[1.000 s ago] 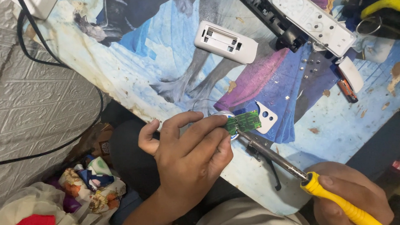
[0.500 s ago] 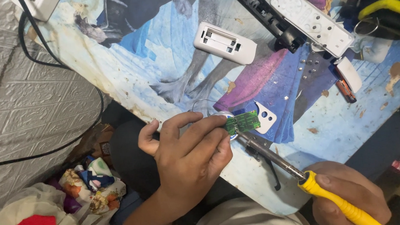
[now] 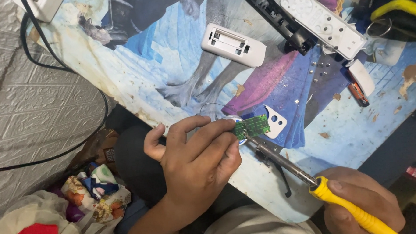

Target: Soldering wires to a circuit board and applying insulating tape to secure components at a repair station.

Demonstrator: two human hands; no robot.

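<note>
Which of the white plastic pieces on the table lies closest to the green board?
The small flat white plate with holes, just beside the green circuit board in the left hand; other white pieces lie farther up.

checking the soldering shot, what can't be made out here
Head view only:
- Soldering iron tip: too small to tell whether it touches the green circuit board.
- Board's near end: covered by left hand fingers.
- Yellow handle's end: cut off by the bottom edge, under right hand.
- Loose screws: too small to count.
</note>
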